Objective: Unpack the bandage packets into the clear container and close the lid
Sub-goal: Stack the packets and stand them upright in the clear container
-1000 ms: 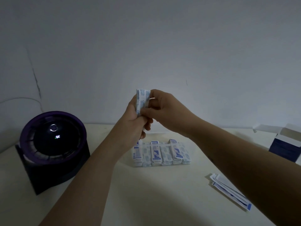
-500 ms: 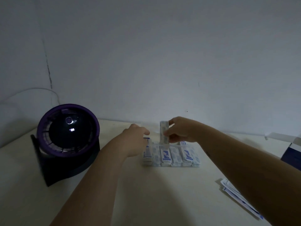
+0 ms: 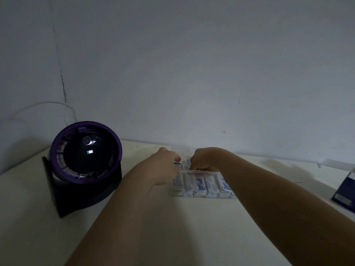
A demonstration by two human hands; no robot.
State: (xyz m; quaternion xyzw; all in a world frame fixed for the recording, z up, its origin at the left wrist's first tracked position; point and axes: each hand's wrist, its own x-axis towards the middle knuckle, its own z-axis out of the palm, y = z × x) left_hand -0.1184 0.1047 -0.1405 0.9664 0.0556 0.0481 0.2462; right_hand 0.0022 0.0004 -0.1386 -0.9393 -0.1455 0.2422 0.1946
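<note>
I see right hand (image 3: 203, 160) lowered bandage packet (image 3: 186, 163) into clear container (image 3: 194, 171); fingers pinching it; left hand (image 3: 165, 167) fingers unclear

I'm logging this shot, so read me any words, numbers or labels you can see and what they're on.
No text is legible here.
Lit display on the round purple-rimmed device: glowing marks, too blurred to read.
On the bandage packets: blue print, too blurred to read.
On the blue box: pale label, too small to read.
</note>
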